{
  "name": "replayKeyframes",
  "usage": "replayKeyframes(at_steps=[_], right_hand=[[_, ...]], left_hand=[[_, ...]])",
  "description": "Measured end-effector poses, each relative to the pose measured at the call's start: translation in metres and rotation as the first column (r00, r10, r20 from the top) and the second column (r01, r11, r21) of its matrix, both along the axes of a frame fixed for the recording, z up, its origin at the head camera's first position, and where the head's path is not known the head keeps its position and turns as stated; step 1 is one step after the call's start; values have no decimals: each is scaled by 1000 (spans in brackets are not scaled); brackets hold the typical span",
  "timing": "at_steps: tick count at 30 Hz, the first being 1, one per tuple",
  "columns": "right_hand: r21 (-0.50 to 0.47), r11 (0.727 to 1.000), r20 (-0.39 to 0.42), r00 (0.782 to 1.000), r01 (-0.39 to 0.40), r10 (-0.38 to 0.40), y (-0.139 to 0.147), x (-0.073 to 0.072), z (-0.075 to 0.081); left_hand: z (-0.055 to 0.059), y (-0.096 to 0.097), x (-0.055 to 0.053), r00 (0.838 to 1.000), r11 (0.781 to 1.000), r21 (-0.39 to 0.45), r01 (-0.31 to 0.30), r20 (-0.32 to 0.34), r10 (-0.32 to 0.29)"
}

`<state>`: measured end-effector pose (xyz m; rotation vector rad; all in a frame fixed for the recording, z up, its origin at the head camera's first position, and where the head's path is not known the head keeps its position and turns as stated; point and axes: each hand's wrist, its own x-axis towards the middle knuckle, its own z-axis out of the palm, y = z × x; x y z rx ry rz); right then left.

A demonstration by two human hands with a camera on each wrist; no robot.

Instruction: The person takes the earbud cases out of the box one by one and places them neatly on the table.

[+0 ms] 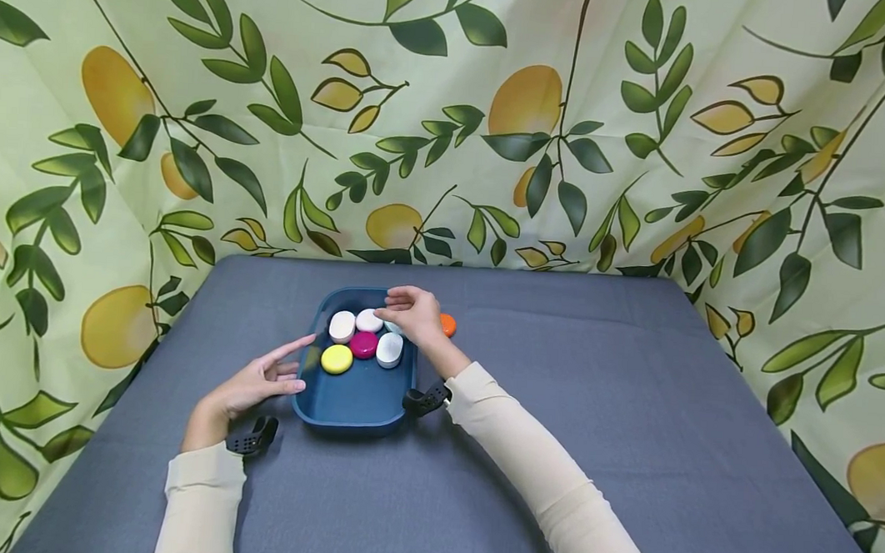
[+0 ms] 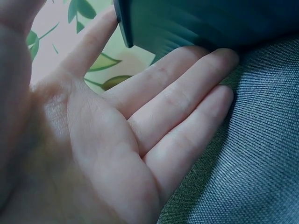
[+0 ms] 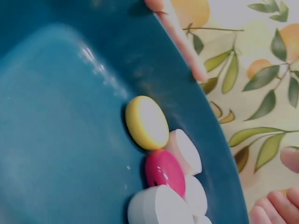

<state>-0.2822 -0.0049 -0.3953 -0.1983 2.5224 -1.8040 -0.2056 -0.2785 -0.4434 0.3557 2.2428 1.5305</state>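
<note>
A blue rectangular tray (image 1: 353,401) with rounded corners holds several small smooth oval pieces: a yellow piece (image 1: 336,359), a magenta piece (image 1: 364,345), white ones and a pale teal piece (image 1: 392,326) partly hidden by the right hand. My left hand (image 1: 256,388) is at the tray's left side; its fingers, fairly straight, touch the outer wall in the left wrist view. Over the tray's far right part is my right hand (image 1: 418,315), fingers loosely bent. Thumb and fingertips (image 3: 280,207) stand apart in the right wrist view, with nothing seen between them.
An orange piece (image 1: 447,324) lies just outside the tray on the right, partly behind the right hand. Grey cloth (image 1: 593,418) covers the table. A leaf-and-fruit patterned curtain (image 1: 450,127) hangs behind and at both sides. Each wrist wears a black band.
</note>
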Motion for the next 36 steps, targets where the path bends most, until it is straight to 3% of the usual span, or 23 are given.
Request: replayKeyframes(at_steps=[6, 11, 17, 28, 31, 36], right_hand=[[57, 994, 8, 996, -94, 94, -23, -6, -8], [90, 987, 55, 990, -136, 131, -37, -10, -13], [181, 969, 48, 986, -167, 161, -46, -13, -17], [365, 900, 10, 968, -237, 250, -58, -16, -20], [410, 879, 35, 968, -242, 250, -60, -17, -19], [438, 868, 73, 972, -233, 224, -60, -20, -19]], left_hand=[[1, 1, 0, 1000, 1000, -6, 4, 2, -4], [1, 1, -1, 1000, 1000, 2, -2, -6, 2], [3, 1, 1, 1000, 1000, -16, -4, -10, 4], [1, 0, 2, 998, 999, -33, 26, -55, -28], [2, 3, 1, 997, 998, -35, 43, -59, -45], [3, 6, -1, 996, 998, -30, 61, -57, -62]])
